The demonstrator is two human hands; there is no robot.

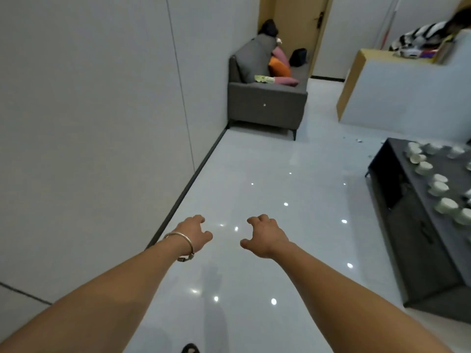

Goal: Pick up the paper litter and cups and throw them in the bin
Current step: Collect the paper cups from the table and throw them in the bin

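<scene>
Both hands reach forward, palms down, above the glossy white floor (254, 174). The left hand (195, 231) has its fingers loosely curled and grasps nothing; a thin metal bracelet (182, 238) circles its wrist. The right hand (265, 235), just beside it with a gap between, is likewise loosely curled and empty. Neither touches anything.

White cups (446, 205) lie scattered, many upside down, across the top of a low dark cabinet (413, 225) well to the right of the right hand and out of reach of both. Beyond the cabinet's far end a few small pale scraps (358, 140) lie on the floor, too small to tell what they are made of. Further ahead, against the left wall (102, 123), stands a grey sofa (267, 103) with orange and pink cushions (279, 67).
</scene>
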